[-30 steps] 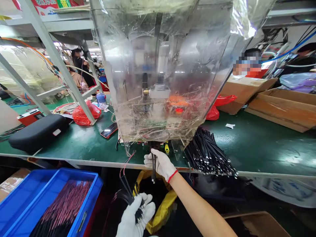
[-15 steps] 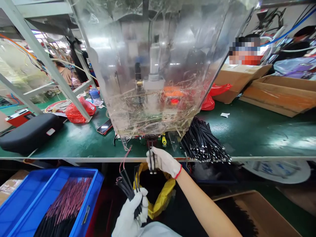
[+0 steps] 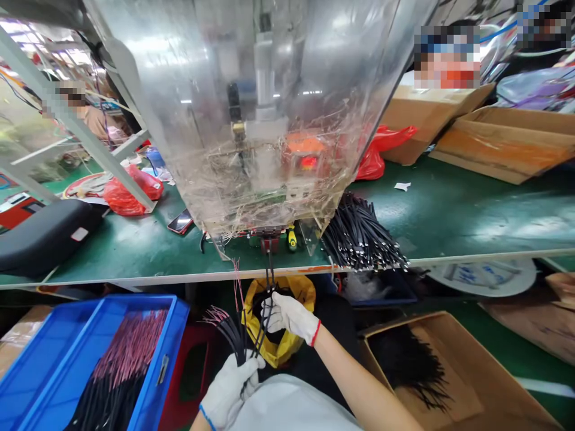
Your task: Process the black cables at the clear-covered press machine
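Observation:
My left hand (image 3: 233, 380), in a white glove, is closed around a bundle of black sleeved wires (image 3: 231, 335) whose thin pink ends fan out upward. Higher and to the right, my gloved right hand (image 3: 291, 317) pinches black cables (image 3: 268, 278) just below the table edge. Above that hand, a dark strand runs up to a small dark red fixture (image 3: 269, 244) at the front of a machine under a clear plastic cover (image 3: 269, 149). The right fingertips are partly hidden by the cables. A yellow bag (image 3: 308, 293) hangs open behind both hands.
Black cables (image 3: 363, 233) lie piled on the green table (image 3: 449, 209), right of the machine. A yellow-black tool (image 3: 291, 238) lies beside the fixture. Lower left, a blue bin (image 3: 177, 305) holds pink-ended wires; lower right, a cardboard box (image 3: 476, 365) holds black strands.
My right hand has come down from the fixture with the cables, closer to my left hand. The left-hand bundle stands more upright. The camera view has shifted.

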A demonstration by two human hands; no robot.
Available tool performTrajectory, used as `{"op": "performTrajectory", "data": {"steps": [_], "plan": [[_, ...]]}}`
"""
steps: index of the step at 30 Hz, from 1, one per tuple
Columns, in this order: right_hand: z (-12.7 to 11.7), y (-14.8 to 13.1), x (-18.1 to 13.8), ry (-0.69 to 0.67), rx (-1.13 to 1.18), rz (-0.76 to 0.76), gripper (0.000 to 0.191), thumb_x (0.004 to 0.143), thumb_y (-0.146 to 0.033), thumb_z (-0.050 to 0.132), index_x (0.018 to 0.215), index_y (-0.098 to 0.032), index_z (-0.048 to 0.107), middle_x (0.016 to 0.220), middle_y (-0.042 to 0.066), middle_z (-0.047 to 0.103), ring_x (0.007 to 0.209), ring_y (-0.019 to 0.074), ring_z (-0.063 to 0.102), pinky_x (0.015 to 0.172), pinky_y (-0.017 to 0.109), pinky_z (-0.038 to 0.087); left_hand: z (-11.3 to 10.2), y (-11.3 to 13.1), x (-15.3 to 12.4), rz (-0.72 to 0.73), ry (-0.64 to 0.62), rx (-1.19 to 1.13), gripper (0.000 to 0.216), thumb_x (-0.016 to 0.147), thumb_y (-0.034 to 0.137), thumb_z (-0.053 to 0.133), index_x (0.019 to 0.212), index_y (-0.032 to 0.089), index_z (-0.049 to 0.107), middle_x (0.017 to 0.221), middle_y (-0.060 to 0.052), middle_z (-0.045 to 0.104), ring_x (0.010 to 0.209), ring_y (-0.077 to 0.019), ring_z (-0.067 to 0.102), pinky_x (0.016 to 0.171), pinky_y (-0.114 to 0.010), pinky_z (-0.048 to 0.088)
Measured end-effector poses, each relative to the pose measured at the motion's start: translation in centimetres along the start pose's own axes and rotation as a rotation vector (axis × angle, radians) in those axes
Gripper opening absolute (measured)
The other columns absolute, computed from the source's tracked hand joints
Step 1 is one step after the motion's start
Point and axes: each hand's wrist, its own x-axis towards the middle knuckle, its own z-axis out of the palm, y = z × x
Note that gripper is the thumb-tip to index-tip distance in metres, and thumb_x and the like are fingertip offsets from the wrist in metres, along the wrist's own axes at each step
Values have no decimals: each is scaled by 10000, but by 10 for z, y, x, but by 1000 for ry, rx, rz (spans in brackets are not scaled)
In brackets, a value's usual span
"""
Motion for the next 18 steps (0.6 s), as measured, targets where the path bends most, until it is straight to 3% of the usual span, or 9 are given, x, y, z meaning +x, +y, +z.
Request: {"op": "performTrajectory", "data": {"steps": [3, 8, 10, 13, 18], "plan": [[-1, 2, 1, 4, -57, -51, 362, 819, -398, 638, 982, -74, 640, 861, 124, 708, 652, 189, 697, 582, 300, 571, 7, 4, 0, -6, 11, -40, 372, 741, 431, 682, 973, 148, 619, 619, 32, 542, 503, -61, 445, 479, -180, 325], [-9, 12, 19, 267, 62, -136, 308, 817, -371, 638, 895, -73, 659, 777, 106, 706, 631, 191, 688, 586, 322, 573, 23, 26, -6, -20, 19, -52, 380, 686, 471, 719, 869, 155, 615, 607, 35, 534, 518, -71, 471, 497, -188, 357], [-16, 15, 25, 306, 130, -187, 284, 822, -364, 634, 892, -90, 656, 784, 88, 702, 656, 187, 687, 598, 318, 571, 27, 33, -9, -27, 31, -30, 380, 667, 473, 732, 838, 158, 608, 595, 34, 539, 504, -72, 469, 486, -188, 352], [-24, 14, 27, 247, 224, -199, 285, 848, -377, 602, 923, -107, 651, 813, 71, 697, 678, 163, 681, 590, 280, 557, 28, 37, -10, -21, 19, 16, 347, 702, 460, 703, 838, 160, 593, 574, 42, 527, 482, -70, 448, 468, -187, 331], [-21, 5, 16, 26, 165, 10, 460, 859, -522, 538, 1033, -111, 648, 812, 74, 699, 577, 142, 659, 524, 265, 542, 25, 37, -6, -3, 26, 162, 352, 746, 478, 648, 865, 153, 581, 516, 56, 487, 447, -75, 406, 454, -201, 317]]}}
